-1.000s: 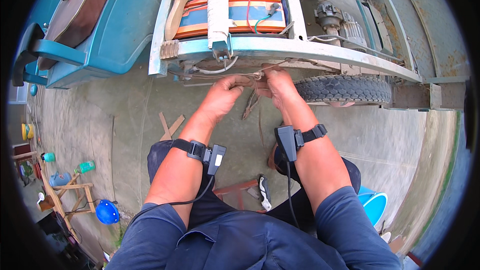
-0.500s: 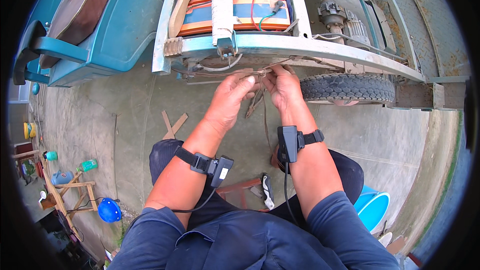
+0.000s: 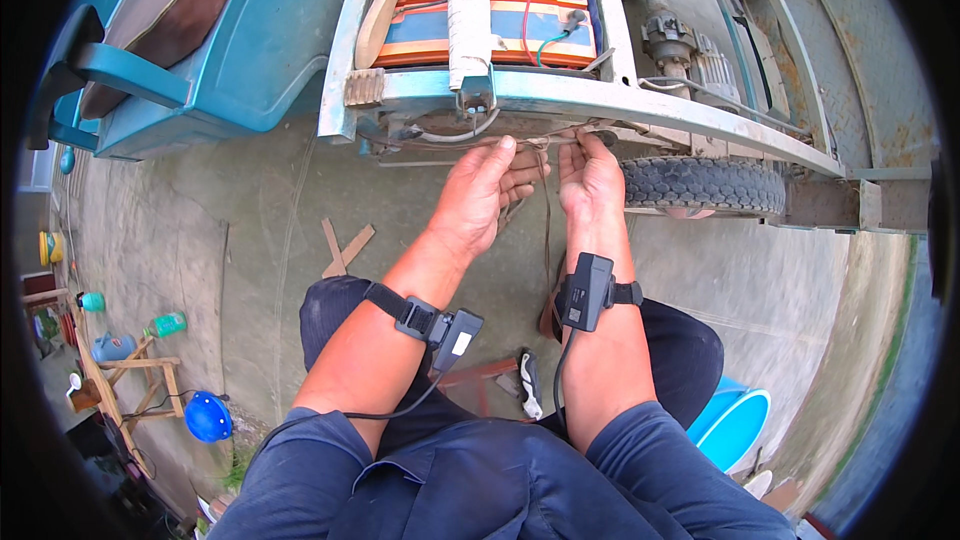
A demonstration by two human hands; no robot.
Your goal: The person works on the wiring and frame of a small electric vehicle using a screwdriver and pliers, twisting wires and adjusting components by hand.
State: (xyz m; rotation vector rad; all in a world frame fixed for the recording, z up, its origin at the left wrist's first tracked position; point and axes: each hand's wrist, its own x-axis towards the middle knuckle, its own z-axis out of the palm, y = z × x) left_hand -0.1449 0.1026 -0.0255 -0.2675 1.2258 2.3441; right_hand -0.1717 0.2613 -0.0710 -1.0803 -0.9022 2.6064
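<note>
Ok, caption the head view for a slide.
Bare hands by a worn metal frame, a thin brown cord hanging between them, a treaded tire to the right.

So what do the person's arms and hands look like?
The left hand and right hand wear no gloves. The sleeves are short and dark blue. Each forearm has a black strap, a boxy black device and a thin black cable. The left device carries a white label.

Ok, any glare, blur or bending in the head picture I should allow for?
Head view, centre: even light, no strong glare on left hand or right hand, though the thin brown wire between them is hard to trace; head view, rim: corners go black and the edge of the concrete floor at right bows.
</note>
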